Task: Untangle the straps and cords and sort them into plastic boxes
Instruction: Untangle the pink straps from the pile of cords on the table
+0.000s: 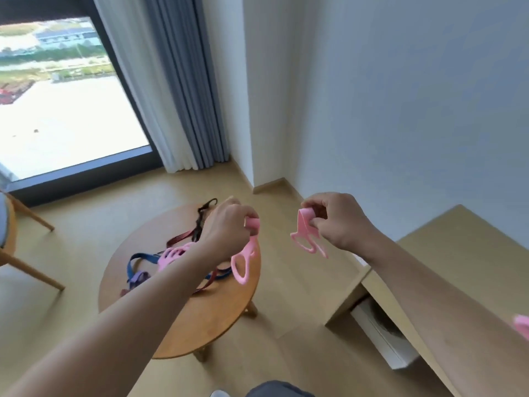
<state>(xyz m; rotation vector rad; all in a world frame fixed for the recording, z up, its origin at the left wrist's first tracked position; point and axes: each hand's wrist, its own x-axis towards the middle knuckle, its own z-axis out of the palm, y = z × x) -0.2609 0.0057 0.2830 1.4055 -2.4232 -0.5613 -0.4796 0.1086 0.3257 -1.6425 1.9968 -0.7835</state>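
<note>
Here, both hands are raised above a round wooden bench [183, 325]. The left hand [226, 224] has its fingers curled and pinches the rolled top of a pink strap [243, 263], whose looped end hangs down over the bench's right rim. The right hand [335, 222], to the right and over the floor [286, 325], pinches a second pink strap [306, 236] between thumb and curled fingers; the band folds over the fingertips and its loops dangle below. The two pink straps hang apart, with a clear gap between them. On the bench, under and left of the left forearm, lies a tangled heap: a pink piece [171, 255], a blue strap [134, 260] at its left, a purple strap [139, 277] just near of that, a dark red strap [179, 238] running toward the far side, and a black strap [203, 211] at the far rim. The forearm hides part of the heap. A wooden chair [28, 216] stands at the left edge, before a large window [57, 110] with a grey curtain [177, 81]. A low wooden cabinet [443, 253] stands against the right wall. Something pink [522, 325] shows at the right edge, cut off too much to tell what it is.
</note>
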